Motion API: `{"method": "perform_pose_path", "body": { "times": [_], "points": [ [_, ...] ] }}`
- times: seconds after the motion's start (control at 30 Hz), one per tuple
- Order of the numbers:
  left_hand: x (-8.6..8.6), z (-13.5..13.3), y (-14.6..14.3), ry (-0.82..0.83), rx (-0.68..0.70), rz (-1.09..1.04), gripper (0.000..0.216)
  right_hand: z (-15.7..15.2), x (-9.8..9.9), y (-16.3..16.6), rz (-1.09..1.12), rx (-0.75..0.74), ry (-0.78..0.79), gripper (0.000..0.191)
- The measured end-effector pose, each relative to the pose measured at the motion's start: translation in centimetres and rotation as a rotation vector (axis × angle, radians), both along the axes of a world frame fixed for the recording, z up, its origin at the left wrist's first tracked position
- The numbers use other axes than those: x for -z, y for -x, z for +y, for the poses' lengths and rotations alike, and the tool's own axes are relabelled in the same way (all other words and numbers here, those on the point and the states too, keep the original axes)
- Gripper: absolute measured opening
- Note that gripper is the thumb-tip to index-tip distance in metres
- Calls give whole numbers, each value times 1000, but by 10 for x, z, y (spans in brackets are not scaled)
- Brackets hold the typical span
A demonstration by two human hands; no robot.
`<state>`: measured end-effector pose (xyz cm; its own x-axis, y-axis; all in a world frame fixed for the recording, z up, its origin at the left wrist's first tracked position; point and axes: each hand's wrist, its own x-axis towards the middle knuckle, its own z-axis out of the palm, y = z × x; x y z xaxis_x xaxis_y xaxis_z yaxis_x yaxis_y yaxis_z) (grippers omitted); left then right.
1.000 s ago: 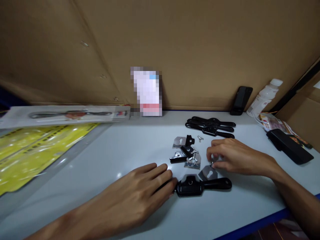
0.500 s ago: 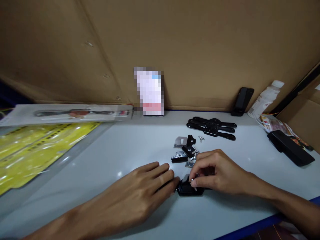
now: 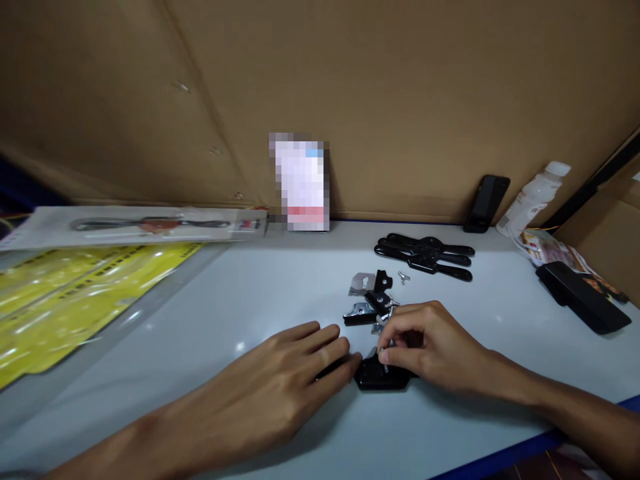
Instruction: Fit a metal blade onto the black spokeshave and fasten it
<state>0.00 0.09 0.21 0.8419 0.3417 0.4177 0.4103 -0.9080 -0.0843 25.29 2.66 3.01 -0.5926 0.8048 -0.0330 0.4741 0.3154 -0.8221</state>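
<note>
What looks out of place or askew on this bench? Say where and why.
The white bottle at the back right leans tilted against the cardboard wall, not upright. Loose blades lie scattered beyond the right hand pinching a silver screw, unlike the stacked black bodies.

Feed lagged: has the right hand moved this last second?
Yes. The right hand, pinching a silver screw, came nearer and leftward from the stack of black tools onto the black tool body.

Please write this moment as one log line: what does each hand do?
left hand: flat, touching black tool | right hand: pinches small screw over tool | behind: loose metal parts
</note>
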Motion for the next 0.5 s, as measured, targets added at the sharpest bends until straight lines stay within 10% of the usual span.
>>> {"method": "perform_pose_path", "body": {
  "times": [0.5],
  "points": [
    [2, -2, 0, -41, -11, -21, 34, -1, -3, -3, -383, -164, -361, 20]
  ]
}}
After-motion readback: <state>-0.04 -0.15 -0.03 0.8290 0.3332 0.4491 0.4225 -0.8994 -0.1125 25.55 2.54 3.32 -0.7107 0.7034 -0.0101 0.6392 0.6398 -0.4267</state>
